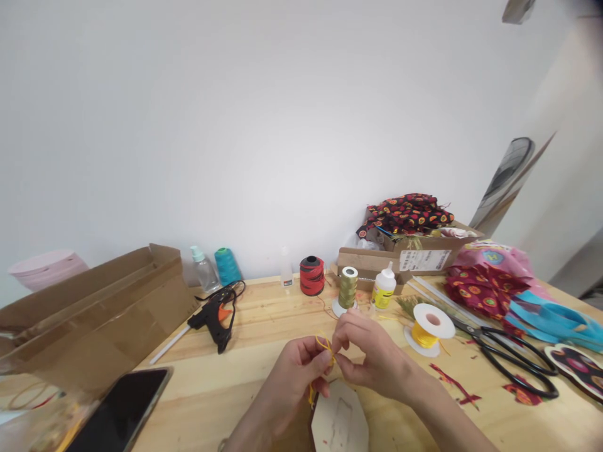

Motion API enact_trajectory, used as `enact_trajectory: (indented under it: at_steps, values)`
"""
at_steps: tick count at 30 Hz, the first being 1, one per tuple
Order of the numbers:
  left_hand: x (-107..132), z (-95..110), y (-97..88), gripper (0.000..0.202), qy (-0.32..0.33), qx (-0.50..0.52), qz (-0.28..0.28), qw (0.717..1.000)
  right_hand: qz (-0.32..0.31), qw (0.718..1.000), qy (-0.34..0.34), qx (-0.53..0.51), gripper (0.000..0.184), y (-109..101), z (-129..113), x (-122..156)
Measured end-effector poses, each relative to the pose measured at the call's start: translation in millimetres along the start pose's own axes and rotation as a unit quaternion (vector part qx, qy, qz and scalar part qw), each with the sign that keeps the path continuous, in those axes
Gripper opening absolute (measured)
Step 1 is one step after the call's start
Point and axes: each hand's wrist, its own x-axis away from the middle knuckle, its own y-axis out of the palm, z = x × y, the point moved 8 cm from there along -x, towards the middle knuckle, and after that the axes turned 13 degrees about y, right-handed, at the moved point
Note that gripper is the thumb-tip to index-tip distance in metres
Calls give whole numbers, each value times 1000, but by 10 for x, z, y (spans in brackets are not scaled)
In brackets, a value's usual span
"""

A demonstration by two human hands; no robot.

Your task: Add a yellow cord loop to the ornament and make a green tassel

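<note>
My left hand [306,364] pinches a thin yellow cord [323,343] between thumb and forefinger. Close against it, my right hand [360,351] has its fingertips closed on the same cord, which makes a small loop above the fingers. A short length of the cord hangs below my left hand toward a pale, flat board with angled corners [340,417]. That board lies under both hands, with dark marks on its face. Whether the cord is tied to the board is hidden by my fingers.
Right of my hands stand a spool of yellow cord [426,336] and black-handled scissors [513,358]. Behind are a glue bottle [384,289], a green-gold thread spool [348,289] and a red-black spool [311,276]. To the left are a glue gun [214,320], a phone [120,411] and a cardboard box [108,320].
</note>
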Motion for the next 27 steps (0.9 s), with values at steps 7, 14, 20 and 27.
enact_trajectory:
  at_steps: [7,14,20,27]
  values:
    - [14,-1,16,19,-6,66,13,998,-24,995,46,-88,11,35,115,-6]
    - [15,53,24,19,6,48,11,999,-2,995,28,-95,11,3,69,-10]
    - [17,61,37,22,17,35,4,999,-7,996,27,-90,17,50,65,12]
    - [34,39,86,19,15,41,-21,999,-63,989,63,-117,21,92,92,20]
